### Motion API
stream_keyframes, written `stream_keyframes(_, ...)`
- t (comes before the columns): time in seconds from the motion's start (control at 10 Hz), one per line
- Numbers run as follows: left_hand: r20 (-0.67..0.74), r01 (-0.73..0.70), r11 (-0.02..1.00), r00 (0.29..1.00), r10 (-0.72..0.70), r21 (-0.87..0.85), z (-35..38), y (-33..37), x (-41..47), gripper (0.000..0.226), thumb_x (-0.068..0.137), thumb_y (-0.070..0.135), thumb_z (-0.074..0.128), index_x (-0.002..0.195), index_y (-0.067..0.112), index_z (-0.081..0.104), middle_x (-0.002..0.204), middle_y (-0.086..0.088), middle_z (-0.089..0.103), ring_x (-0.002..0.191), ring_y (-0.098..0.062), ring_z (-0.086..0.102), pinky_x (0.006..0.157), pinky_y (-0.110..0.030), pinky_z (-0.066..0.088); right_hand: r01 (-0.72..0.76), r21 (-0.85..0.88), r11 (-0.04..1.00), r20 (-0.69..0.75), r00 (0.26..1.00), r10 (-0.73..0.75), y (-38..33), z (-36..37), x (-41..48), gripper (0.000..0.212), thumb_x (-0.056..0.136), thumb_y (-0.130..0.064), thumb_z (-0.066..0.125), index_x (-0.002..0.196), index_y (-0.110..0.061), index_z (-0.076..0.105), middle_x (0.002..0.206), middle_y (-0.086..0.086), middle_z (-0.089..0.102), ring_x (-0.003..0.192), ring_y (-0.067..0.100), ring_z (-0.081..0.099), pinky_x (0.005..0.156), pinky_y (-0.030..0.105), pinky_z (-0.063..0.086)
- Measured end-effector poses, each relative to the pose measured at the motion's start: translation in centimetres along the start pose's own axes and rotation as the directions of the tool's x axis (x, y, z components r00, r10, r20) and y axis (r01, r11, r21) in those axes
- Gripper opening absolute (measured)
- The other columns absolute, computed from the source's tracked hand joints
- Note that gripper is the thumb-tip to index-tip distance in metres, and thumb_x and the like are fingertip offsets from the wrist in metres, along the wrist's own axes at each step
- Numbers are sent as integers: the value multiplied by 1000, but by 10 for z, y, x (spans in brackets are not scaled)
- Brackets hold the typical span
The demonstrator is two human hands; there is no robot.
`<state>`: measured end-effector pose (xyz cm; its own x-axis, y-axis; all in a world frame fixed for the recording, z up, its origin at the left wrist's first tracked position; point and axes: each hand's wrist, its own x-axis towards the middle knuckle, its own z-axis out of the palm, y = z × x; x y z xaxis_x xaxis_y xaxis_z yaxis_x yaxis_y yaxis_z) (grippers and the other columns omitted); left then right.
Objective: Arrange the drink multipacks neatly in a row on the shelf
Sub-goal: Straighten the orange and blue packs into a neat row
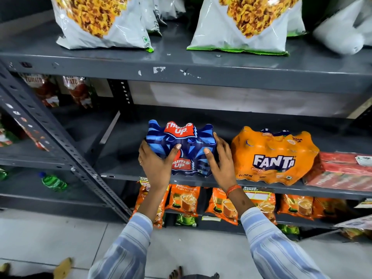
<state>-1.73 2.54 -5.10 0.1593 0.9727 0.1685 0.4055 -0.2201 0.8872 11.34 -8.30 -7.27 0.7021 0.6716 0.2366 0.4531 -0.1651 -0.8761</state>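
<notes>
A blue Thums Up multipack rests on the grey middle shelf, near its front edge. My left hand grips its left side and front, thumb on the wrap. My right hand presses its right side, fingers spread along the pack. To the right, an orange Fanta multipack stands on the same shelf with a small gap between the two packs. A red multipack lies further right, touching the Fanta pack and partly cut off by the frame edge.
Large white snack bags stand on the shelf above. Orange tea packets hang below the middle shelf. A slanted grey upright borders the left; green bottles lie beyond it. Bare shelf shows left of the blue pack. Tiled floor is below.
</notes>
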Motion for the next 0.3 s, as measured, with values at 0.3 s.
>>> stream_keyframes(0.3,87,-35,993,996,25,114,1,13,-13,110,76,55,63,143,0,-4,156,-23,-3,144,-37,-1,117,-47,6,-28,-278,960,64,997,48,-25,-15,-3,60,94,-28,51,144,-7,28,142,18,40,133,31,36,112,39,31)
